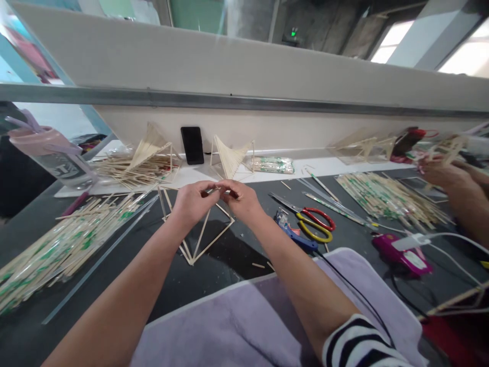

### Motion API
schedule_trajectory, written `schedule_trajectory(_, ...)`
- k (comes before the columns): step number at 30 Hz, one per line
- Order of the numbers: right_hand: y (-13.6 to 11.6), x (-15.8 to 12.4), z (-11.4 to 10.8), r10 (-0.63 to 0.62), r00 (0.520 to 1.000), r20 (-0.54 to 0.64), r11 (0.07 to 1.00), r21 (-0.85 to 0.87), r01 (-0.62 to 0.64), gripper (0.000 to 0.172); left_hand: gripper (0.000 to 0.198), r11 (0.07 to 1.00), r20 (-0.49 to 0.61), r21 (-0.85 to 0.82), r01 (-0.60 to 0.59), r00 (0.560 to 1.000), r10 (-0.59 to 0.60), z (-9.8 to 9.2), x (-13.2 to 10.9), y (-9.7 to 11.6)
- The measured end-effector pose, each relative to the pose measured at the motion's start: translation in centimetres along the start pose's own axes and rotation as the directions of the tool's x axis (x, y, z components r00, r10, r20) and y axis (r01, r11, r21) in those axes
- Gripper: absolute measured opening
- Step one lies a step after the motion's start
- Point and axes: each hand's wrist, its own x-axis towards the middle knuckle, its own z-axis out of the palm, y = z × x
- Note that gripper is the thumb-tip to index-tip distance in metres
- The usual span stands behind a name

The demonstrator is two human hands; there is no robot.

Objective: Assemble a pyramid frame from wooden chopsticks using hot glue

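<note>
My left hand (193, 200) and my right hand (242, 201) meet above the dark table (221, 265), fingers pinched together on a thin stick at the top of a wooden stick frame (202, 232). The frame is a set of joined triangles standing on the table under my hands. Blue-handled pliers or a glue tool (294, 233) and red-and-yellow scissors (315, 223) lie just right of my right wrist.
Wrapped chopstick piles lie at left (64, 244) and right (389, 196). Finished stick models (229, 155) and a phone (192, 145) stand by the back wall. A pink glue gun (401, 255), a bottle (53, 158), a purple cloth (237, 326), another person's hand (443, 171).
</note>
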Motion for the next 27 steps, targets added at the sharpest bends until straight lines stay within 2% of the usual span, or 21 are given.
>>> schedule_trajectory(2,0.0,0.2,-0.5,0.006,1.0,0.017,1.0,-0.012,-0.005,0.028,0.032,1.0,-0.004,0.015,0.003,1.0,-0.003,0.0,-0.1,0.1)
schedule_trajectory(4,-0.3,0.4,-1.5,0.062,0.998,0.018,0.998,-0.024,-0.062,0.03,0.032,1.0,-0.017,0.026,0.011,1.0,-0.011,0.0,-0.1,0.1)
schedule_trajectory(7,-1.4,0.7,-3.5,0.238,0.971,-0.024,0.971,-0.034,-0.239,0.025,0.032,0.999,-0.029,0.017,0.03,0.999,-0.029,0.1,-0.2,0.0)
schedule_trajectory(8,-1.9,0.8,-4.2,0.303,0.953,0.008,0.953,-0.034,-0.303,0.022,0.032,0.999,-0.031,0.011,0.034,0.999,-0.034,0.1,-0.2,0.0)
schedule_trajectory(10,-2.9,0.6,-5.1,0.402,0.894,0.196,0.915,-0.055,-0.399,0.018,0.033,0.999,-0.03,0.006,0.041,0.999,-0.041,0.2,-0.1,0.0)
schedule_trajectory(12,-3.9,0.3,-5.3,0.428,0.792,0.436,0.897,-0.099,-0.43,0.016,0.034,0.999,-0.02,0.007,0.048,0.999,-0.048,0.2,-0.1,-0.1)
schedule_trajectory(13,-4.3,0.1,-5.0,0.43,0.738,0.519,0.892,-0.118,-0.437,0.016,0.035,0.999,-0.014,0.01,0.053,0.999,-0.053,0.2,-0.1,-0.1)
schedule_trajectory(15,-4.9,-0.3,-3.9,0.451,0.669,0.591,0.873,-0.134,-0.469,0.02,0.035,0.998,-0.005,0.014,0.065,0.998,-0.065,0.1,0.0,-0.1)
schedule_trajectory(18,-5.1,-0.7,-1.7,0.507,0.608,0.61,0.804,-0.08,-0.59,0.028,0.036,0.997,0.0,0.02,0.069,0.998,-0.069,0.1,0.0,-0.1)
schedule_trajectory(21,-4.7,-1.0,0.1,0.485,0.594,0.642,0.705,0.115,-0.699,0.02,0.037,0.997,0.008,0.024,0.072,0.997,-0.072,0.1,0.0,-0.3)
schedule_trajectory(24,-4.0,-1.3,1.3,0.473,0.623,0.622,0.584,0.308,-0.751,0.01,0.038,0.995,0.015,0.038,0.088,0.996,-0.088,0.0,0.0,-0.3)
schedule_trajectory(27,-3.5,-1.4,1.8,0.492,0.659,0.569,0.536,0.399,-0.744,0.003,0.038,0.996,0.02,0.051,0.078,0.997,-0.079,-0.1,-0.1,-0.3)
